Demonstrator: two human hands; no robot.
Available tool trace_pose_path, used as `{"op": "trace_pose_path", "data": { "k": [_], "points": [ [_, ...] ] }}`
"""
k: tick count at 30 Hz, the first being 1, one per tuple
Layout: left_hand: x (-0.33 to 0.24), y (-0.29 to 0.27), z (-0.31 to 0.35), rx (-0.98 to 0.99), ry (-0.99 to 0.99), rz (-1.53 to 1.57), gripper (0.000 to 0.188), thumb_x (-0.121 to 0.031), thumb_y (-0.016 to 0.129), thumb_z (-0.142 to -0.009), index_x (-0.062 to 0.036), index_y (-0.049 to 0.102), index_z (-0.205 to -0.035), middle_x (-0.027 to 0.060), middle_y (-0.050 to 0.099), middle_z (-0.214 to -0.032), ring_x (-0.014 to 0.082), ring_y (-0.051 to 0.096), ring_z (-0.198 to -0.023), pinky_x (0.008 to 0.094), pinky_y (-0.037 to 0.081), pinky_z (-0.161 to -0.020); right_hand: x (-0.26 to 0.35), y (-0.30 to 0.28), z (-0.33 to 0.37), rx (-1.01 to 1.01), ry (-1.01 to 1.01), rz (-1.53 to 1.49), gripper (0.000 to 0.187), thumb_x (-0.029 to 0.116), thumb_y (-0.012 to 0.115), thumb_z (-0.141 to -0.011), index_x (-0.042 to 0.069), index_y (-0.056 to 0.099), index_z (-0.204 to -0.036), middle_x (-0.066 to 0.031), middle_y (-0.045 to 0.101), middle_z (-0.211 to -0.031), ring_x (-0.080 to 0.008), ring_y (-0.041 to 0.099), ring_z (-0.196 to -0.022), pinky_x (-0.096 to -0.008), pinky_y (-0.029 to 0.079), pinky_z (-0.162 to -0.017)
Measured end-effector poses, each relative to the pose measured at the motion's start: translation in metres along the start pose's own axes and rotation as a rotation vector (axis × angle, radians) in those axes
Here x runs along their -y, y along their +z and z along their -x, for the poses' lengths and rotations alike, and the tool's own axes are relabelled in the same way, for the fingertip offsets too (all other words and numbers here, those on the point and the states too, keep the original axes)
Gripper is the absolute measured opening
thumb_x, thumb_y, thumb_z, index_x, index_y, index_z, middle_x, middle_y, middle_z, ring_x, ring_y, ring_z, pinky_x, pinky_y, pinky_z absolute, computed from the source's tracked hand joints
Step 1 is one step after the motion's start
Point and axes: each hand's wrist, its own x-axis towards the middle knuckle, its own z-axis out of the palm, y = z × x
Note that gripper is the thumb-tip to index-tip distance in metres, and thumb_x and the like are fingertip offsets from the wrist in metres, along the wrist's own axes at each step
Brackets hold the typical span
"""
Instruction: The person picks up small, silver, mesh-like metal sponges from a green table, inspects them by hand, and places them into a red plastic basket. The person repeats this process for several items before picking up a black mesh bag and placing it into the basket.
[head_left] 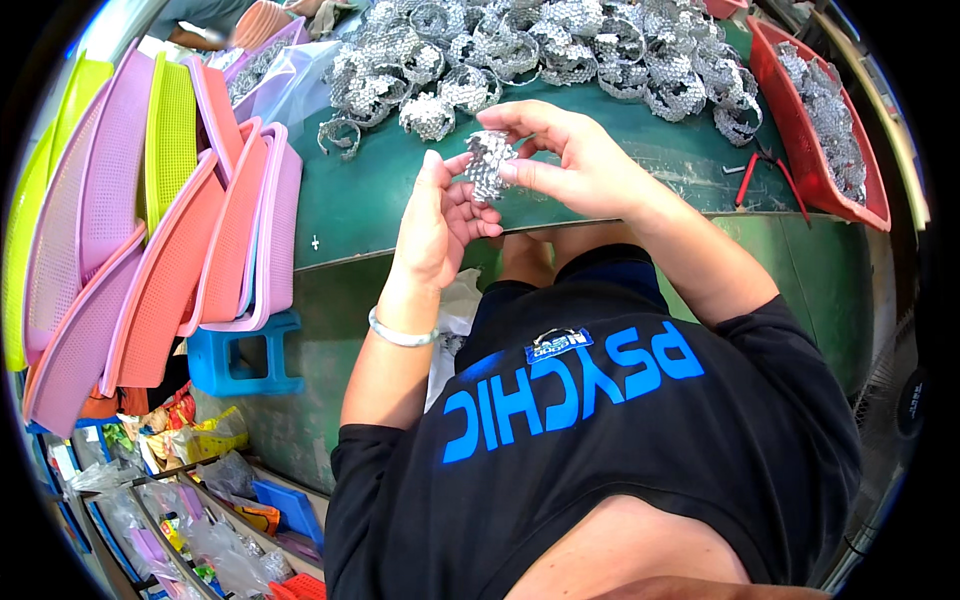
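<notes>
Both my hands are raised at the near edge of the green table (390,200). Between them is a small curved strip of silvery, scale-like metal links (489,165). My right hand (575,165) pinches it, with the thumb on the near face and the fingers over its top. The curled fingers of my left hand (440,215) touch its left side and lower end, partly hidden by it; the thumb points up, apart from the strip. A large pile of similar curled link strips (560,50) covers the far part of the table.
A red basket (880,205) holding silvery pieces stands at the right, beside red-handled pliers (765,175). Stacked pink, purple and green baskets (165,290) rise at the left by a blue stool (245,360). A tiny cross-shaped piece (315,242) lies near the table's left front edge.
</notes>
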Motion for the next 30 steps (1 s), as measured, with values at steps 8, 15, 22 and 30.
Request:
{"op": "trace_pose_path", "data": {
  "k": [8, 15, 22, 30],
  "points": [
    [0.006, 0.008, 0.004, -0.095, 0.206, 0.065, 0.045, -0.032, 0.050, -0.090, -0.0008, 0.038, -0.120, 0.0083, 0.056, -0.087, 0.0180, 0.057, -0.079, 0.0318, 0.049, -0.074, -0.006, 0.009, 0.004, -0.195, 0.058, -0.005, 0.046, 0.009, 0.068, -0.076, 0.003, 0.050, -0.119, -0.0062, 0.055, -0.110, -0.0127, 0.051, -0.094, -0.0252, 0.045, -0.077],
    [0.012, 0.022, 0.008, -0.186, 0.372, -0.015, 0.056, -0.006, 0.065, -0.079, 0.0013, 0.032, -0.124, 0.0087, 0.048, -0.099, 0.0135, 0.053, -0.086, 0.0280, 0.048, -0.077, -0.004, 0.018, 0.007, -0.361, -0.058, 0.210, 0.048, 0.014, 0.072, -0.069, 0.003, 0.055, -0.112, -0.0080, 0.057, -0.102, -0.0199, 0.054, -0.092, -0.0305, 0.045, -0.078],
    [0.020, 0.019, 0.001, -0.233, 0.499, 0.033, 0.051, -0.003, 0.062, -0.081, -0.0014, 0.032, -0.123, 0.0106, 0.047, -0.103, 0.0153, 0.053, -0.090, 0.0287, 0.048, -0.082, -0.001, 0.022, 0.012, -0.353, -0.135, 0.174, 0.045, 0.007, 0.067, -0.074, 0.003, 0.051, -0.116, -0.0082, 0.054, -0.110, -0.0172, 0.051, -0.102, -0.0303, 0.041, -0.086],
    [0.025, 0.007, -0.003, -0.207, 0.527, 0.114, 0.016, -0.005, 0.049, -0.089, -0.0027, 0.042, -0.103, 0.0128, 0.054, -0.100, 0.0249, 0.057, -0.096, 0.0373, 0.046, -0.090, 0.004, 0.025, 0.017, -0.322, -0.160, 0.084, 0.042, 0.000, 0.062, -0.076, 0.000, 0.050, -0.116, -0.0095, 0.054, -0.109, -0.0177, 0.050, -0.103, -0.0295, 0.040, -0.087]
  ]
}}
